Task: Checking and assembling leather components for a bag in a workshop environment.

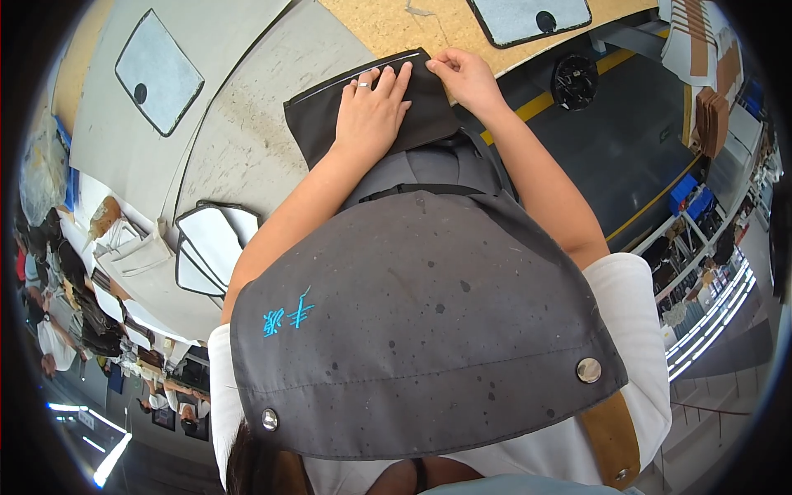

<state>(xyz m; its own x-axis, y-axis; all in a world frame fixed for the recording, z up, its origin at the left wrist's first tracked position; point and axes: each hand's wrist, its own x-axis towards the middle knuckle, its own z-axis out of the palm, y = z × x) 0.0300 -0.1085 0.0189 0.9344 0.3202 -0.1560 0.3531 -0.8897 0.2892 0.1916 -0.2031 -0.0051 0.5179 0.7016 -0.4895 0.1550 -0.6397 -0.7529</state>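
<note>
A dark rectangular piece of sheet material (pixel 431 111), fabric or leather-like, lies at the table's near edge and hangs partly over my lap. Along its far edge runs a thin whitish line (pixel 330 85), whose nature I cannot make out. My left hand (pixel 371 109) rests flat on the piece, its fingers outstretched toward that line, a ring on one finger. At the far right corner, my right hand (pixel 464 76) pinches the edge between thumb and fingers.
White panels with black edging lie on the grey-covered table: one at the far left (pixel 158 73), a stack (pixel 206 247) beside my left forearm. Another panel (pixel 516 18) lies on the tan board. A round black bin (pixel 575 82) stands on the floor to the right.
</note>
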